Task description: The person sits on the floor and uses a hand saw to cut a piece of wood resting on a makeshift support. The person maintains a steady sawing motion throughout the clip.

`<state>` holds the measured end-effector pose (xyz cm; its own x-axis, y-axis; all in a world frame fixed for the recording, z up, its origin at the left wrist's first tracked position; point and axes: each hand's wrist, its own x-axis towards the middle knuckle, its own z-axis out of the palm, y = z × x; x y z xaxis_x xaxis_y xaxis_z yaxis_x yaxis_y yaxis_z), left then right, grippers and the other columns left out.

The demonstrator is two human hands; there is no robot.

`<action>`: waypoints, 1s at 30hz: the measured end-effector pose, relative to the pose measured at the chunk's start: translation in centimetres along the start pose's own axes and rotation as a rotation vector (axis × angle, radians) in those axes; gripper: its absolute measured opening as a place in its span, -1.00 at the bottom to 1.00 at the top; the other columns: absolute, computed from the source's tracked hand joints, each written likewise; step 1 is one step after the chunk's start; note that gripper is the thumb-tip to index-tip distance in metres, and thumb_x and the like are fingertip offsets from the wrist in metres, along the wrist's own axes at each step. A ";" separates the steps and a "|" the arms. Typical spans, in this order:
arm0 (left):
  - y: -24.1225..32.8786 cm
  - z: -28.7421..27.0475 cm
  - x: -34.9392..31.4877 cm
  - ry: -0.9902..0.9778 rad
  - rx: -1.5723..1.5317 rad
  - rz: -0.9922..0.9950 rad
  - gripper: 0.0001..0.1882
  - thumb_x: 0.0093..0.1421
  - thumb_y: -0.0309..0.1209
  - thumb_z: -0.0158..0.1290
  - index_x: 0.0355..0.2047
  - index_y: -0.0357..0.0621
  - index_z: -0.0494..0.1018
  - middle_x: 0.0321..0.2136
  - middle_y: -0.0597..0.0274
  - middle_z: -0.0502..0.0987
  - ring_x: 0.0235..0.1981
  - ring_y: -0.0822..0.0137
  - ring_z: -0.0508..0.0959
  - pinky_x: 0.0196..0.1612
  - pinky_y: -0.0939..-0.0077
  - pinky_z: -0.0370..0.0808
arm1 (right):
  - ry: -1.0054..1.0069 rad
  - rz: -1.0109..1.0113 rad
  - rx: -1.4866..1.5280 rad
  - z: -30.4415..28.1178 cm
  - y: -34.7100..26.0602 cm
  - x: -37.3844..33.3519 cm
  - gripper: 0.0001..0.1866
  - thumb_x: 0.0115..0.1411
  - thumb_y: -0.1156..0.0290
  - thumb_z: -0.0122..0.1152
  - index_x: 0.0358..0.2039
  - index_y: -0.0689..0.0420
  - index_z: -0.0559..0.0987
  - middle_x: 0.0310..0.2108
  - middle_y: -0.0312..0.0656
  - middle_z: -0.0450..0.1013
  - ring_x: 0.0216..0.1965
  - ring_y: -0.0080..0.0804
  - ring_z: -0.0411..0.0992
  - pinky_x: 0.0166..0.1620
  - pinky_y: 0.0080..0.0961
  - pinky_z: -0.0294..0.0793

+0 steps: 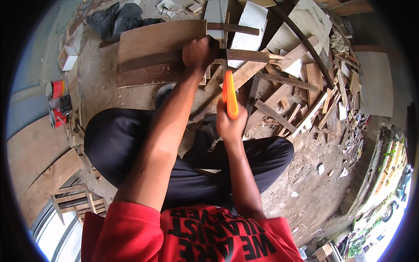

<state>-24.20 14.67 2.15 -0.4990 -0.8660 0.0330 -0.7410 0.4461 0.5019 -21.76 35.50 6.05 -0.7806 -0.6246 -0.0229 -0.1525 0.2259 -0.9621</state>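
Note:
My right hand (231, 122) is wrapped round the orange handle of a handsaw (231, 96). The saw's thin blade points away from me and lies across a dark wooden plank (150, 62), just right of my left hand. With closed fingers, my left hand (199, 53) grips that plank and bears down on it. Most of its fingertips are hidden from above. Beneath the plank's left part is a wide brown wooden board (161, 37). The plank's right end (248, 55) sticks out past the blade and looks split at its tip.
Offcuts and broken strips of wood (301, 100) are heaped to the right. White panels (248, 30) lean at the far side. A black plastic bag (118, 19) lies far left, with red paint cans (56, 102) nearer. My crossed legs (122, 144) are close below the saw.

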 end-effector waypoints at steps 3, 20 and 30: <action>-0.3 0.5 0.5 -0.051 0.014 -0.034 -0.72 0.10 -0.21 0.01 -0.40 -0.14 0.57 -0.35 -0.15 0.61 -0.27 -0.11 0.63 -0.14 0.02 0.54 | 0.026 0.034 0.093 1.0 -0.5 1.7 -0.83 0.15 0.47 0.19 -0.52 0.29 0.50 -0.72 -0.10 0.36 -0.67 -0.55 0.32 -0.54 -0.44 0.34; -0.4 0.7 0.0 -0.009 0.049 0.012 -0.72 0.09 -0.16 0.06 -0.44 -0.10 0.57 -0.35 -0.02 0.63 -0.27 -0.04 0.63 -0.16 0.17 0.55 | 0.037 -0.014 0.090 1.6 0.0 3.0 -0.75 0.19 0.44 0.21 -0.56 0.29 0.44 -0.74 -0.15 0.33 -0.65 -0.61 0.26 -0.58 -0.42 0.29; -0.8 1.2 -0.3 0.097 -0.053 0.142 -0.66 0.18 -0.07 -0.01 -0.44 -0.06 0.54 -0.37 -0.04 0.62 -0.29 -0.14 0.60 -0.22 0.05 0.52 | -0.028 0.123 0.063 -4.8 -2.2 -11.8 -0.85 0.19 0.62 0.11 -0.54 0.28 0.46 -0.71 -0.36 0.27 -0.64 -0.72 0.21 -0.57 -0.62 0.22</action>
<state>-23.97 14.82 0.67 -0.5498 -0.8137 0.1888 -0.6397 0.5555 0.5312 -15.08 45.93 9.77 -0.7737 -0.6159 -0.1488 -0.0174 0.2554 -0.9667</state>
